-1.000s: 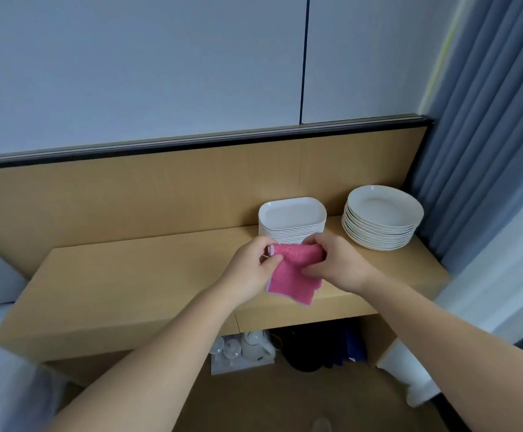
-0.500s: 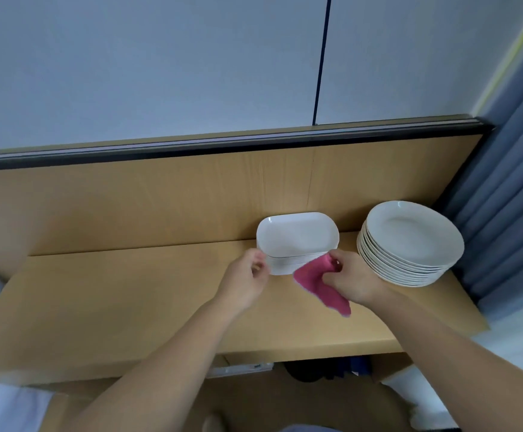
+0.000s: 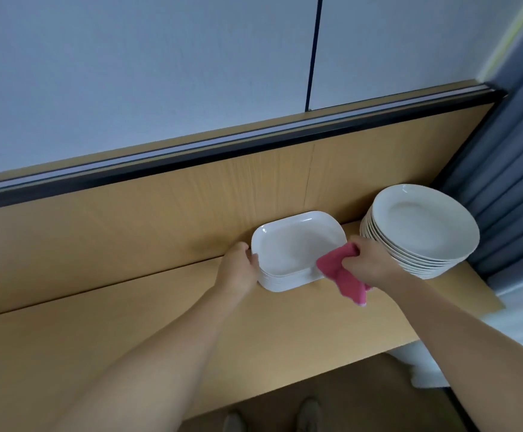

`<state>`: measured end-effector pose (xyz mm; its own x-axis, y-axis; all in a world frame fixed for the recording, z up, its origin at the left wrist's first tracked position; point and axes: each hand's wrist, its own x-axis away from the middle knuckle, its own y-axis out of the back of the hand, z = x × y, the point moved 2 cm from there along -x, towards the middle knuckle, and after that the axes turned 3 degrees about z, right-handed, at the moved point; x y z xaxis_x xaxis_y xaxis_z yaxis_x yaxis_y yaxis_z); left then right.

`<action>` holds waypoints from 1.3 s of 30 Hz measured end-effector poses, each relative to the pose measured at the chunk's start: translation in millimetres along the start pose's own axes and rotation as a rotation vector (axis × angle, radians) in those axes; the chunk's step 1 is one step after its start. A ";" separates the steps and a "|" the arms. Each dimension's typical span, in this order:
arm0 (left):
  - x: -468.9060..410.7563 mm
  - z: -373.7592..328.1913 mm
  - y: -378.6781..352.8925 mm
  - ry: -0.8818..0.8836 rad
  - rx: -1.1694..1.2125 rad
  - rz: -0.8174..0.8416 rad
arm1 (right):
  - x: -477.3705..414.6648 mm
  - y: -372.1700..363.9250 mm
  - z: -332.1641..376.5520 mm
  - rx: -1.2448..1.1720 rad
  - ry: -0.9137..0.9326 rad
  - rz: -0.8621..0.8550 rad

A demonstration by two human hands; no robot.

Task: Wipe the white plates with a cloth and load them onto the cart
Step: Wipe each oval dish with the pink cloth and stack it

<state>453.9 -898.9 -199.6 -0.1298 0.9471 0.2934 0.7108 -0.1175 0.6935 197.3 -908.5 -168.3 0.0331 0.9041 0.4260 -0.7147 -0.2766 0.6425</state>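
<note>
A stack of white rectangular plates [image 3: 297, 244] sits on the wooden shelf [image 3: 129, 322] against the back panel. My left hand [image 3: 238, 269] grips the left rim of the top plate. A bunched pink cloth [image 3: 341, 275] hangs from my right hand [image 3: 367, 263], which holds it at the stack's right edge. To the right stands a stack of several round white plates [image 3: 422, 226]. No cart is in view.
A wooden back panel with a dark rail [image 3: 254, 145] rises behind the shelf. Blue-grey curtains [image 3: 509, 182] hang at the right. Brown floor and the person's shoes [image 3: 308, 416] show below the shelf's front edge.
My left hand let go of the cloth and moved to the left rim of the rectangular plates. The right hand carried the cloth to their right edge. The camera moved closer.
</note>
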 end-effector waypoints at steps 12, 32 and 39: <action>-28.6 -0.9 -15.3 0.167 0.122 -0.014 | -45.5 -0.1 -7.6 -0.004 0.038 0.071; -21.8 3.9 15.8 0.149 0.220 0.083 | -27.9 3.4 5.6 -0.103 0.157 0.066; 32.9 70.9 67.8 0.175 0.286 0.071 | 14.7 -29.0 15.5 -0.161 0.207 0.124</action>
<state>546.8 -854.6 -189.6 -0.1717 0.8713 0.4598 0.8844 -0.0693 0.4616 229.3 -892.2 -170.8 -0.1930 0.9182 0.3458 -0.8065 -0.3492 0.4772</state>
